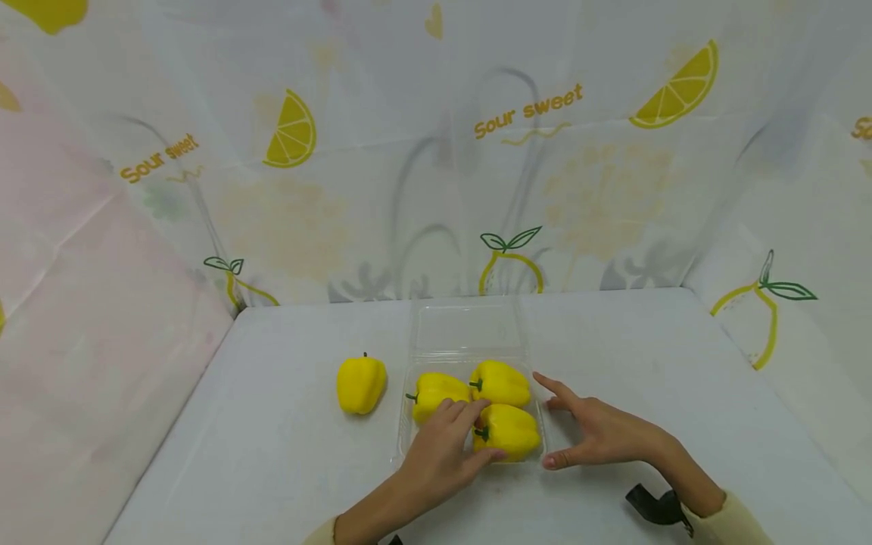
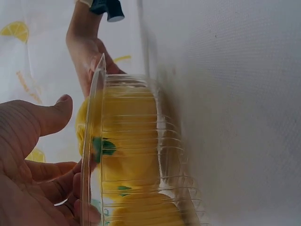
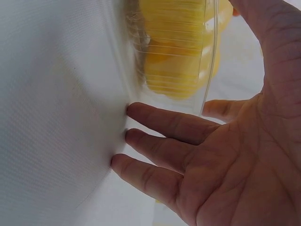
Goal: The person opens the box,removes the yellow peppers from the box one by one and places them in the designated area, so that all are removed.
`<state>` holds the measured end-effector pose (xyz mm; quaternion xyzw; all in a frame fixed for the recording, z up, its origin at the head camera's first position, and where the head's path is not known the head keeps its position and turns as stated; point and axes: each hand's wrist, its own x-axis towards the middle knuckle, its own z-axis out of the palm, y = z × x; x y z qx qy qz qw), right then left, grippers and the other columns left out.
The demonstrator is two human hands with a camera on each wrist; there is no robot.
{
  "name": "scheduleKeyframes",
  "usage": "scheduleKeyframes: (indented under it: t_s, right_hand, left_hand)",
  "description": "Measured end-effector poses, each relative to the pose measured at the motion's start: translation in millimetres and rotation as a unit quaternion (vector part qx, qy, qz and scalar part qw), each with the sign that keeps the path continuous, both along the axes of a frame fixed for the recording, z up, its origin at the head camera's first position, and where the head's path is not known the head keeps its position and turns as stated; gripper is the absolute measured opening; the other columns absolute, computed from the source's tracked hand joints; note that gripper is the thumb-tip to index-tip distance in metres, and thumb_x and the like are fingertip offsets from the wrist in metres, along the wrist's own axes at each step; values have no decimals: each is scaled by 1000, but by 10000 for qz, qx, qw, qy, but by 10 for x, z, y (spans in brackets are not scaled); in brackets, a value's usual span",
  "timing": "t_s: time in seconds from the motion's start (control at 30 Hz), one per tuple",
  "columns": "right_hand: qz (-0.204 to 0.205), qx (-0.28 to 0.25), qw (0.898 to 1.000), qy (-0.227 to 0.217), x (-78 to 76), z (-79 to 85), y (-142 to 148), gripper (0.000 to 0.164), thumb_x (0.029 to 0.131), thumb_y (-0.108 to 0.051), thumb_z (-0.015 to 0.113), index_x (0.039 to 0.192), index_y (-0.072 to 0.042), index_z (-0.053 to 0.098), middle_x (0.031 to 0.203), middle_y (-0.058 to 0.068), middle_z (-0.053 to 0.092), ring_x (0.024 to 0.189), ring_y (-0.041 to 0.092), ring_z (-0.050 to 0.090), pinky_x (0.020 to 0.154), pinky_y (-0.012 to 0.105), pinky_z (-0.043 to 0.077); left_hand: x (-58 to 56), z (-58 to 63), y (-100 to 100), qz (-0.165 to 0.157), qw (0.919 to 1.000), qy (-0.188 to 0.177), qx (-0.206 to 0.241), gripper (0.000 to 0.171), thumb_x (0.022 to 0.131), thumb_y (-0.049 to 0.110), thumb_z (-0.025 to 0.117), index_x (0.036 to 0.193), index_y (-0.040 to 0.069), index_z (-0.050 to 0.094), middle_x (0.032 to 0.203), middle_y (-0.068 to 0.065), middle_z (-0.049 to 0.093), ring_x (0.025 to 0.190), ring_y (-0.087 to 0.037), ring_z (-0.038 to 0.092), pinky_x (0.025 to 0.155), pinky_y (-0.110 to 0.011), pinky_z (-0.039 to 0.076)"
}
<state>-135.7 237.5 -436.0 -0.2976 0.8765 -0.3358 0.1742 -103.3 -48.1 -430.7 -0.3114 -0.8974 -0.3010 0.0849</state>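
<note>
A clear plastic clamshell box (image 1: 470,354) stands on the table with its lid folded back. Inside lie three yellow bell peppers: one at left (image 1: 436,390), one at back right (image 1: 502,382), one at front right (image 1: 512,433). My left hand (image 1: 439,450) reaches over the box's front, its fingers among the peppers and its thumb beside the front one; it does not visibly grip any. Beside the box's right wall, my right hand (image 1: 602,433) has its fingers spread, and some fingertips (image 3: 136,136) meet the table in the right wrist view.
Left of the box, another yellow bell pepper (image 1: 361,384) stands upright on the white table (image 1: 272,469). A black wrist-worn device (image 1: 655,506) sits at the right sleeve. A lemon-printed cloth (image 1: 381,151) hangs behind and at both sides.
</note>
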Motion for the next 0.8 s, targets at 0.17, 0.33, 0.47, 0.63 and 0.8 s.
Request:
scheduleKeyframes:
  t_s: [0.17, 0.33, 0.47, 0.63, 0.8]
  right_hand:
    - [-5, 35, 10000, 23, 4, 12, -2, 110, 81, -53, 77, 158, -14, 9, 132, 22, 57, 124, 41, 51, 97, 64, 38]
    - [28, 12, 10000, -8, 0, 10, -18, 109, 81, -52, 77, 158, -14, 9, 132, 23, 56, 124, 42, 50, 97, 65, 37]
    - [18, 31, 10000, -48, 3, -1, -23, 109, 81, -52, 77, 158, -14, 9, 132, 24, 56, 125, 42, 50, 98, 65, 37]
    - [-20, 65, 10000, -64, 7, -4, -18, 110, 81, -50, 78, 158, -15, 9, 133, 23, 55, 124, 42, 50, 97, 66, 37]
    - [3, 45, 10000, -26, 7, -7, -15, 110, 81, -52, 77, 158, -15, 8, 132, 23, 56, 124, 41, 50, 97, 65, 37]
  left_hand:
    - [-7, 9, 37, 11, 9999, -85, -138, 68, 85, 45, 75, 135, 4, 54, 99, 7, 61, 86, -8, 47, 75, -18, 43]
    - [1, 1, 45, 87, 9994, -24, -324, 67, 85, 49, 73, 132, 5, 56, 98, 6, 60, 84, -8, 47, 74, -19, 43]
    - [13, -19, 49, 131, 9989, 19, -448, 68, 83, 52, 72, 131, 5, 58, 99, 5, 60, 83, -8, 46, 73, -19, 42]
    - [16, -31, 54, 173, 9981, 21, -595, 71, 82, 52, 73, 132, 4, 57, 104, 2, 61, 84, -10, 47, 74, -20, 42]
    - [4, -46, 54, 174, 9974, 28, -702, 69, 83, 50, 75, 132, 5, 57, 106, 1, 61, 86, -10, 47, 76, -20, 43]
